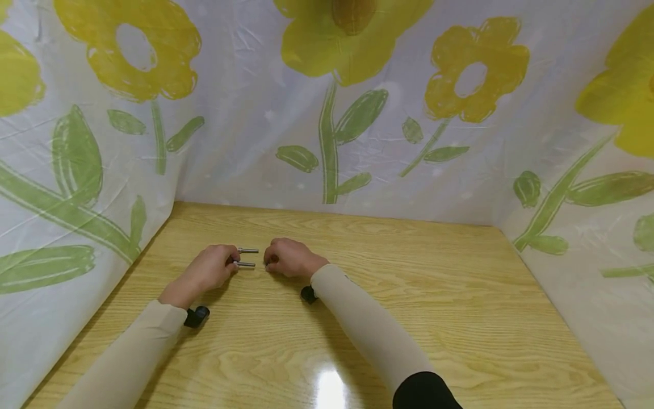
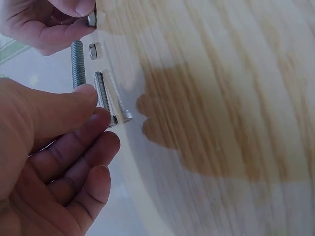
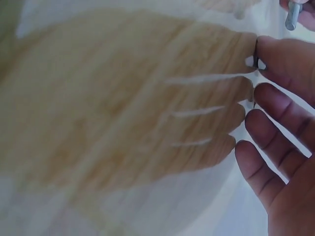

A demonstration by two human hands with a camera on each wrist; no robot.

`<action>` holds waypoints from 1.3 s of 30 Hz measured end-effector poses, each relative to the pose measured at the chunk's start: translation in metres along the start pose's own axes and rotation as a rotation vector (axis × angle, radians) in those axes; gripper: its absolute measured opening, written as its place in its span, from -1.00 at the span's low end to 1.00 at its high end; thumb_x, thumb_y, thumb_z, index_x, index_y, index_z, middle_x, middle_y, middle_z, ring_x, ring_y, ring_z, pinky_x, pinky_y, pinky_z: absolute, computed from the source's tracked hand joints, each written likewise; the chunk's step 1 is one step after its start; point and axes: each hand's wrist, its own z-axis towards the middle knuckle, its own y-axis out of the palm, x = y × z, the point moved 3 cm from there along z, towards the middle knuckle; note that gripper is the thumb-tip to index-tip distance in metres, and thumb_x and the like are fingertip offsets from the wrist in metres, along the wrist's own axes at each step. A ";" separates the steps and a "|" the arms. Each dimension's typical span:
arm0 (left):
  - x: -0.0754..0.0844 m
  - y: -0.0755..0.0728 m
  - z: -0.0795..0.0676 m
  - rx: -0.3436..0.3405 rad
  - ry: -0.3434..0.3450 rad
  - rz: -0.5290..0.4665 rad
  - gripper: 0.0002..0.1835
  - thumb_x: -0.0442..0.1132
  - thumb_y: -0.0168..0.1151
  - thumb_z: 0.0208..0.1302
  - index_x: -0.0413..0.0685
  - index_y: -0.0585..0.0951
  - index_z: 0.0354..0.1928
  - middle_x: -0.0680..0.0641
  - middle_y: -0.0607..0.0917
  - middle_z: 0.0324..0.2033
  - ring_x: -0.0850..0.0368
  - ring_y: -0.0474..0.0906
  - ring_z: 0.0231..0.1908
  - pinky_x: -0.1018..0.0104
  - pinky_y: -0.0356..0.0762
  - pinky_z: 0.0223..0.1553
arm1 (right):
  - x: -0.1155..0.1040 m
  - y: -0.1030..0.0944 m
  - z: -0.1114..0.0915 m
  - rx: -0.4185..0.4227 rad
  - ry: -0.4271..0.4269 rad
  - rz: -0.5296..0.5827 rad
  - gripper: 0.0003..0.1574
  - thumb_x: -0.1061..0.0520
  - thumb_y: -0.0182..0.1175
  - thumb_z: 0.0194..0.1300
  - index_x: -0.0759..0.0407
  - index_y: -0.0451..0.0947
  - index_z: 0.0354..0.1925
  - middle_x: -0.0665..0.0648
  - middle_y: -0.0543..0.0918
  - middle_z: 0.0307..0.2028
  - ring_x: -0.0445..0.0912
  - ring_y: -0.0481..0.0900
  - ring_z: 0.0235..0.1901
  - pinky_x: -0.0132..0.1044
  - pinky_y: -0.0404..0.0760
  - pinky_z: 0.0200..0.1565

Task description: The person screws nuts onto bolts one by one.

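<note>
Above grained wood (image 1: 409, 318), left hand (image 1: 207, 268) pinching threaded bolt (image 2: 78, 64)

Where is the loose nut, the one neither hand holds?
In the left wrist view, upper left, the loose nut shows between the right hand and the second bolt, just right of the pinched bolt in the left hand.
</note>
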 end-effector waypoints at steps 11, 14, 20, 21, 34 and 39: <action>0.001 -0.001 0.000 -0.001 -0.003 -0.010 -0.95 -0.40 0.28 0.22 -0.19 0.63 -0.28 -0.04 0.62 -0.43 0.11 0.48 -0.44 0.14 0.48 -0.36 | -0.003 -0.005 -0.003 -0.028 -0.008 0.016 -0.79 -0.04 0.19 0.35 -0.06 0.64 -0.10 -0.11 0.59 -0.14 -0.25 0.51 -0.15 -0.38 0.49 -0.10; 0.002 0.000 0.000 -0.007 -0.008 -0.005 -0.94 -0.39 0.28 0.22 -0.19 0.63 -0.27 -0.04 0.63 -0.41 0.11 0.48 -0.43 0.13 0.49 -0.34 | -0.001 -0.005 -0.005 -0.022 -0.008 0.048 -0.82 -0.02 0.20 0.35 -0.06 0.64 -0.13 -0.12 0.62 -0.17 -0.26 0.53 -0.19 -0.39 0.49 -0.14; 0.004 0.003 0.000 -0.014 -0.019 -0.015 -0.93 -0.37 0.27 0.23 -0.18 0.64 -0.25 -0.05 0.65 -0.41 0.11 0.48 -0.44 0.13 0.49 -0.34 | 0.006 -0.007 -0.015 0.009 0.025 0.106 -0.81 0.01 0.18 0.36 -0.05 0.63 -0.09 -0.12 0.63 -0.13 -0.30 0.52 -0.22 -0.41 0.49 -0.17; 0.005 0.003 0.000 -0.012 -0.019 -0.017 -0.93 -0.37 0.27 0.24 -0.18 0.64 -0.25 -0.04 0.64 -0.41 0.11 0.48 -0.44 0.14 0.48 -0.35 | 0.007 -0.007 -0.017 0.015 0.034 0.116 -0.80 0.01 0.18 0.36 -0.04 0.63 -0.08 -0.12 0.63 -0.12 -0.30 0.52 -0.22 -0.41 0.49 -0.17; 0.019 0.008 0.000 0.000 -0.002 -0.067 -0.87 -0.37 0.25 0.25 -0.22 0.61 -0.16 -0.09 0.66 -0.36 0.07 0.55 -0.38 0.08 0.53 -0.30 | 0.022 -0.014 -0.047 0.110 0.084 0.182 -0.72 0.04 0.16 0.37 0.05 0.60 0.00 -0.08 0.62 -0.15 -0.27 0.52 -0.21 -0.35 0.51 -0.13; 0.027 0.012 0.001 0.007 -0.002 -0.096 -0.84 -0.37 0.24 0.26 -0.23 0.60 -0.13 -0.07 0.65 -0.35 0.08 0.54 -0.36 0.09 0.53 -0.28 | 0.029 -0.017 -0.059 0.156 0.097 0.198 -0.73 0.07 0.17 0.35 0.07 0.61 -0.02 -0.08 0.63 -0.18 -0.26 0.53 -0.22 -0.36 0.51 -0.14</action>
